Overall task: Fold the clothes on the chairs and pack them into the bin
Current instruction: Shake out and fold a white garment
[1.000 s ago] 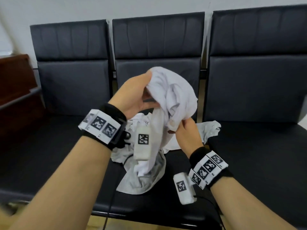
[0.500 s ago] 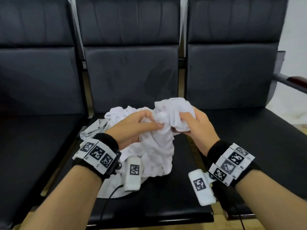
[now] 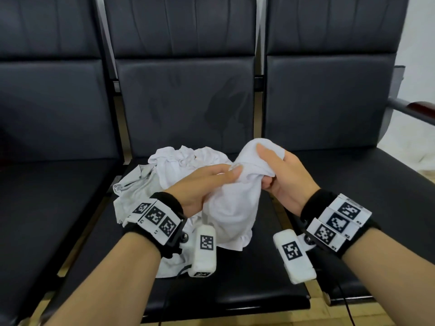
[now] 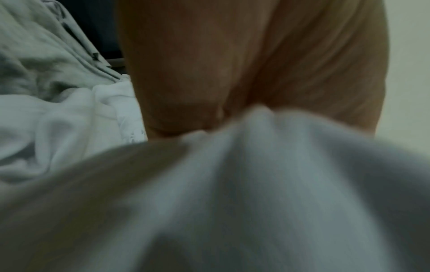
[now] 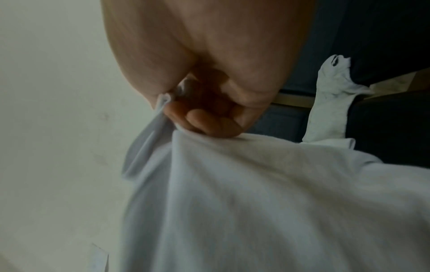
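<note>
A bunched white garment [image 3: 231,203] hangs over the middle chair seat [image 3: 259,288], held up by both hands. My left hand [image 3: 207,180] grips its left side, thumb on top. My right hand [image 3: 277,170] is curled round the gathered top, thumb pressed on the cloth. The right wrist view shows curled fingers [image 5: 204,119] clamping the white garment [image 5: 256,193]. Up close in the left wrist view the white garment [image 4: 244,193] is a blur below the palm. More crumpled white clothes [image 3: 169,165] lie on the seat behind and left. No bin is in view.
Three black chairs stand in a row; the left seat [image 3: 47,208] and right seat [image 3: 364,184] are bare. A wooden armrest [image 3: 421,109] juts out at the far right. Pale floor shows below the seat fronts.
The garment has come down from chest height to just above the seat. Both hands have closed in on its gathered top, and the view has swung to the right.
</note>
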`<action>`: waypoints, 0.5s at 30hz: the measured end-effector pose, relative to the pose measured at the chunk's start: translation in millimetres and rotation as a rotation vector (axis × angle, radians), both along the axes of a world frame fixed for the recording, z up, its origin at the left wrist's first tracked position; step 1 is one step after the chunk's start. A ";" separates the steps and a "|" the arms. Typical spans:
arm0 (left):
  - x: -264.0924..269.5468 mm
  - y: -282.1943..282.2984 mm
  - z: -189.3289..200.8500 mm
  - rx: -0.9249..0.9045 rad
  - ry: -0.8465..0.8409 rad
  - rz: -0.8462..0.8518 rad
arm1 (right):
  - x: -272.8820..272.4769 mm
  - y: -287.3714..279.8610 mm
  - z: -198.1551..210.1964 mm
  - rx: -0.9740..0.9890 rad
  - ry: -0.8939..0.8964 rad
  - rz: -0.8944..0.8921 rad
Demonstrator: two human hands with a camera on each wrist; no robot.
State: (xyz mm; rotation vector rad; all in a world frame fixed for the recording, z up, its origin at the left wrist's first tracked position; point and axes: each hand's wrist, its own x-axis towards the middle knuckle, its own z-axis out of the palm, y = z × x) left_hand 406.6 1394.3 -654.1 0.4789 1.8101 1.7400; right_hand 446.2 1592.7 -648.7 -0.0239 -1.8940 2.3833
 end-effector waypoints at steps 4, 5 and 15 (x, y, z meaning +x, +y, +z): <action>1.6 5.3 -0.8 -0.135 0.066 0.091 | 2.6 0.8 6.1 -0.013 -0.053 0.103; 1.4 5.2 -0.5 -0.153 0.084 0.134 | 3.0 2.3 7.3 -0.005 -0.055 0.120; 5.3 3.9 22.8 0.166 -0.151 0.366 | 5.2 16.4 -0.1 0.129 -0.102 0.160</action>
